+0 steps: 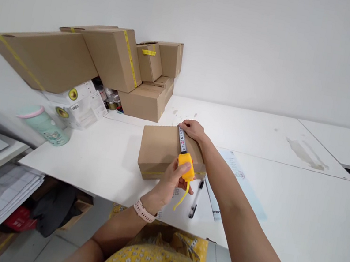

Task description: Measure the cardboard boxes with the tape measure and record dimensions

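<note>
A closed cardboard box sits on the white table in front of me. My left hand grips the yellow case of a tape measure at the box's near edge, and a yellow wrist strap dangles from it. The drawn-out blade lies across the box top toward the far edge. There my right hand holds the blade's end down with its fingers closed on it. A pen with a black cap lies on a paper sheet, close to my left hand.
Several cardboard boxes are stacked at the back left, beside white cartons with avocado pictures. A mint-green tumbler stands at the left table edge. A light-blue printed sheet lies under my right forearm.
</note>
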`<state>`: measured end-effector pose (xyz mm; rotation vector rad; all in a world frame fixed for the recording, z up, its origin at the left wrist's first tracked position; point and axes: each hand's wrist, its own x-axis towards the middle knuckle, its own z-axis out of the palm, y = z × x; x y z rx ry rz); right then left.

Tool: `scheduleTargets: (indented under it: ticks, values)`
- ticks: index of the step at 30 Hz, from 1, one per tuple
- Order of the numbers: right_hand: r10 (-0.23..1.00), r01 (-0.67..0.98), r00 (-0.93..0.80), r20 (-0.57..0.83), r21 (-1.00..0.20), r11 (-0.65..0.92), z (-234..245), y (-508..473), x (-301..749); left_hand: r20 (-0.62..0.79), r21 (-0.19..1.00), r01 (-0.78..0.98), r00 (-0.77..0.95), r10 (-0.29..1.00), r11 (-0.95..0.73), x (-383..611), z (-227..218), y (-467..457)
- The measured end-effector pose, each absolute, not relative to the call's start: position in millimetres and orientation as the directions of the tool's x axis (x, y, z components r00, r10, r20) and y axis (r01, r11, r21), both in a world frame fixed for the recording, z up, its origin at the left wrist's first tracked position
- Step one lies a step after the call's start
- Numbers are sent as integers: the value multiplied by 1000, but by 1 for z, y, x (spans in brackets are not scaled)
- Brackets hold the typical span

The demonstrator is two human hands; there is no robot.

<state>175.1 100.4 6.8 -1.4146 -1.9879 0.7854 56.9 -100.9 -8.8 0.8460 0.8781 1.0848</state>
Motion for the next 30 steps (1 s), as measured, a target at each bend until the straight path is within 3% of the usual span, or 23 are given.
scheduleTargets:
  ticks: [6,12,19,22,26,30]
  values:
    - [955,649,-279,100,-713,264,4,103,175,-228,888,-337,267,936,312,66,-22,-141]
    - [959,718,-265,97,-645,263,-1,118,171,-206,881,-358,299,932,309,68,-28,-154]
    - [957,707,-262,126,-649,279,-7,121,168,-178,890,-363,282,943,276,70,-27,-152]
    - [955,632,-177,238,-716,296,-4,120,168,-82,918,-359,245,966,168,63,-41,-155]
    - [846,387,185,500,-829,405,2,104,199,123,970,-216,49,991,-109,19,-64,-167]
    - [832,344,360,423,-889,303,-19,50,255,332,943,115,-256,908,-312,-44,-84,-171]
